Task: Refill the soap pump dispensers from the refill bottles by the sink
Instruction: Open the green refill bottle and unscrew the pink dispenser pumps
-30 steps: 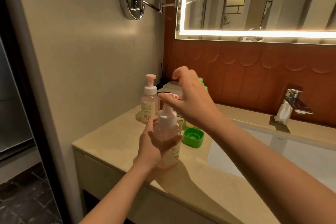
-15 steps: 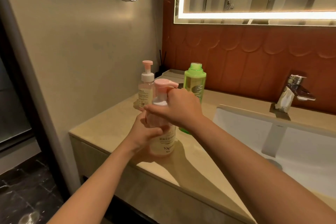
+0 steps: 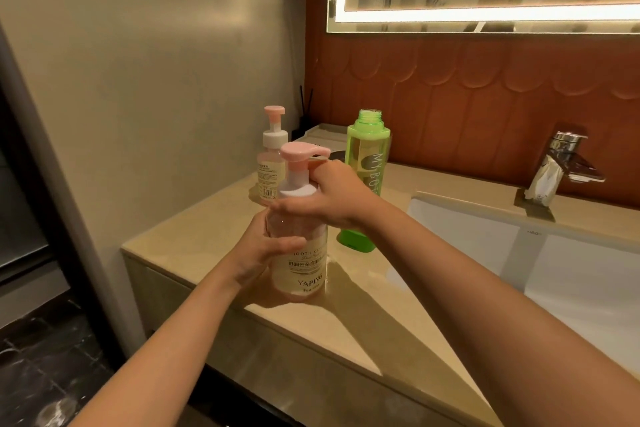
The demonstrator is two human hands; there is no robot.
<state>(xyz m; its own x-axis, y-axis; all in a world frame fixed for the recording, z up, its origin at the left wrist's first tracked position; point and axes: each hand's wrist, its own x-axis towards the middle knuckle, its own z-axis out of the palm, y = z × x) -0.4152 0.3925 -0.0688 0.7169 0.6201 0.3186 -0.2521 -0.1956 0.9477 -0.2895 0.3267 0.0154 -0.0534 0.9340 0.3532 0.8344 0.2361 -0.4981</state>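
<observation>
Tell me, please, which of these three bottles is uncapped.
The green refill bottle: its threaded neck is open, while the held dispenser and the dispenser behind it both wear pink pumps.

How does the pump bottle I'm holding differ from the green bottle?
The pump bottle is clear, topped by a pink pump; the green bottle is green with an open neck. Left hand and right hand hold the pump bottle; nothing grips the green bottle. Both are upright.

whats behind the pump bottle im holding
Behind the held pump bottle stand a second pump dispenser and the uncapped green refill bottle. The right hand hides part of it.
</observation>
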